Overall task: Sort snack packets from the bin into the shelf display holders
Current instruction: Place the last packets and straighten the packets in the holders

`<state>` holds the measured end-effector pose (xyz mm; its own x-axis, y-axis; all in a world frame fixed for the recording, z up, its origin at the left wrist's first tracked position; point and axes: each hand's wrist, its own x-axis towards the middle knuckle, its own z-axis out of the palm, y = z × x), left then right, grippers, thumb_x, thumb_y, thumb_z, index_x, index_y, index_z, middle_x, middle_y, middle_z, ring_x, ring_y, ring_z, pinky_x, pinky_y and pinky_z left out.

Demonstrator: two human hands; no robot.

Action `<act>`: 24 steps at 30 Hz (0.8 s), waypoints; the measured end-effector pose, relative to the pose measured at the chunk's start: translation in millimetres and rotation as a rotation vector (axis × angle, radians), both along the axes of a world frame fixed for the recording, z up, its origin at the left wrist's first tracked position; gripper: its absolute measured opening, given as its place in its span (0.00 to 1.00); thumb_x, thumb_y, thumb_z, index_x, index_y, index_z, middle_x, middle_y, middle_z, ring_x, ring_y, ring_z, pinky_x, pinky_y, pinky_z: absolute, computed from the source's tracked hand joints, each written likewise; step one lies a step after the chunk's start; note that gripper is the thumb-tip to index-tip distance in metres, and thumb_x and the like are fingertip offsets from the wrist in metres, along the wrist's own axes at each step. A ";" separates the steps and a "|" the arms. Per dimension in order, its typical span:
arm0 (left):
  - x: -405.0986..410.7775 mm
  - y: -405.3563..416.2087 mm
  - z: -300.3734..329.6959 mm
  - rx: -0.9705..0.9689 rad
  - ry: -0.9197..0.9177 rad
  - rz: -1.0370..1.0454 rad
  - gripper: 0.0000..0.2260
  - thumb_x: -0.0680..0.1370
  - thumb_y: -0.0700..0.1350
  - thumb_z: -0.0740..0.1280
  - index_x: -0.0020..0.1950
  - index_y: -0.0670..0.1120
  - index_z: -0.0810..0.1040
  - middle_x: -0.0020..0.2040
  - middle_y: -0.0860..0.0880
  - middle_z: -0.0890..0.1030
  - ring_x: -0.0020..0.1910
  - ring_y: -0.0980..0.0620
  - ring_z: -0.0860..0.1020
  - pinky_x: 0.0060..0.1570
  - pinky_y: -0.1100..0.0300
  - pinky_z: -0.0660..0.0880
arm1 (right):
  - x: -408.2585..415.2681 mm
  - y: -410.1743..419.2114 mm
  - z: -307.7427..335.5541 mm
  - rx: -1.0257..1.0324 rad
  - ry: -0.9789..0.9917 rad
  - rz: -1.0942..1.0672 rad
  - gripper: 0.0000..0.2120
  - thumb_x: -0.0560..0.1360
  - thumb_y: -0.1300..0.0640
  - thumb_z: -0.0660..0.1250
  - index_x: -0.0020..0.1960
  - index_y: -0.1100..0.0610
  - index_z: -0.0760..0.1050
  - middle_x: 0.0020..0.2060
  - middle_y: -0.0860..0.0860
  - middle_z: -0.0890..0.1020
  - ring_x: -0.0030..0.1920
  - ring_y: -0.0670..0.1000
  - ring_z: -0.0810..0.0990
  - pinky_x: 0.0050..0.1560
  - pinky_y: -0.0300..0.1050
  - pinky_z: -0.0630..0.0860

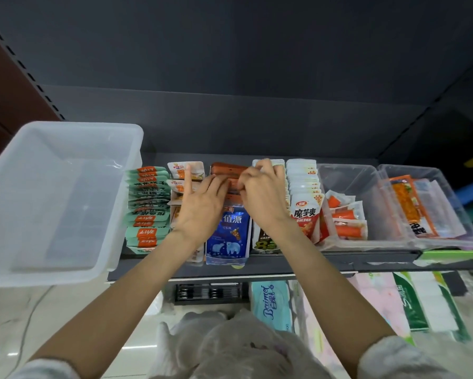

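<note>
From the head camera, both hands are seen reaching over the middle of the shelf (257,265). The left hand (199,203) is spread, its index finger stretched toward eleven o'clock over a white-and-orange packet (175,170), its other fingers laid on the brown packets (224,168). The right hand (262,194) is curled, its fingertips pinching the brown packets at its nine o'clock. A blue packet (229,236) is stood just below the hands, at six o'clock. Green packets (146,206) are stacked at nine o'clock, beside the clear bin (52,198). Two clear holders (366,187) are set at three o'clock.
</note>
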<state>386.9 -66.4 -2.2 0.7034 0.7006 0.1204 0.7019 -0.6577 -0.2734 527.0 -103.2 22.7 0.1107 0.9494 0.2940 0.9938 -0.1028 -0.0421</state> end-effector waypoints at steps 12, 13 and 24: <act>8.0 -0.8 -8.6 0.020 -0.088 -0.022 0.21 0.67 0.43 0.74 0.58 0.49 0.75 0.50 0.49 0.77 0.54 0.48 0.76 0.69 0.32 0.48 | 37.7 49.9 15.3 -0.046 0.108 0.064 0.06 0.77 0.58 0.64 0.48 0.54 0.80 0.45 0.50 0.83 0.53 0.54 0.73 0.53 0.45 0.62; 8.7 1.2 -7.6 0.021 -0.080 -0.008 0.21 0.67 0.44 0.74 0.58 0.49 0.74 0.50 0.49 0.77 0.53 0.48 0.76 0.69 0.32 0.48 | 38.9 53.9 16.7 -0.071 0.088 0.069 0.06 0.77 0.58 0.63 0.49 0.54 0.79 0.46 0.50 0.83 0.54 0.54 0.73 0.54 0.45 0.63; -0.2 5.9 3.2 0.014 -0.141 0.021 0.25 0.78 0.56 0.59 0.70 0.45 0.69 0.70 0.45 0.68 0.68 0.47 0.68 0.68 0.29 0.45 | 41.2 27.8 19.9 0.076 0.123 0.072 0.04 0.73 0.60 0.69 0.47 0.54 0.81 0.48 0.52 0.81 0.53 0.56 0.74 0.52 0.49 0.67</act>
